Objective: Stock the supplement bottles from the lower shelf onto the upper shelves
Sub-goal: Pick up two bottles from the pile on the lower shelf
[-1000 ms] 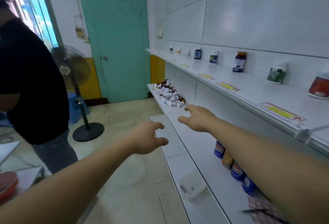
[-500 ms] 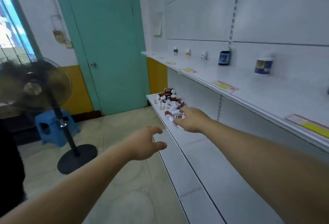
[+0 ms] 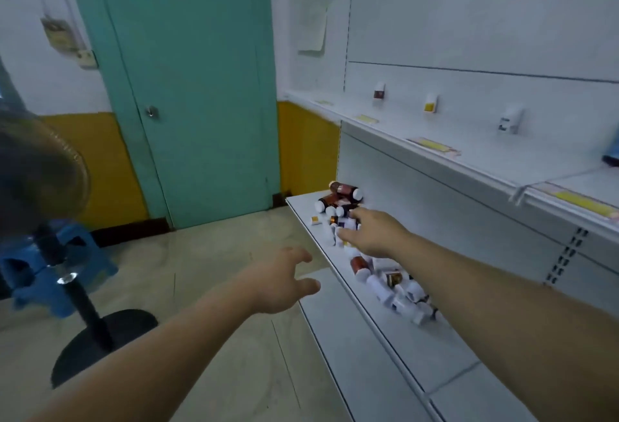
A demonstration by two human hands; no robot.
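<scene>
A heap of small supplement bottles (image 3: pixel 345 199), brown and white with white caps, lies on its side on the white lower shelf (image 3: pixel 418 351). My right hand (image 3: pixel 375 232) is stretched over the middle of the heap, fingers spread and straight, holding nothing; whether it touches the bottles is hidden. More bottles (image 3: pixel 397 291) lie beneath my right forearm. My left hand (image 3: pixel 283 279) hovers in front of the shelf edge, fingers loosely spread and empty. On the upper shelf (image 3: pixel 469 160) three small bottles (image 3: pixel 430 103) stand spaced along the back wall.
A standing fan (image 3: pixel 43 187) with a black round base stands on the tiled floor at left, next to a blue plastic stool (image 3: pixel 77 254). A teal door (image 3: pixel 191 86) closes the far end of the aisle. Yellow price labels (image 3: pixel 433 147) sit along the upper shelf's front.
The view has moved closer to the bottle heap and the person in black has left the frame. My right hand has reached forward from short of the heap to over it.
</scene>
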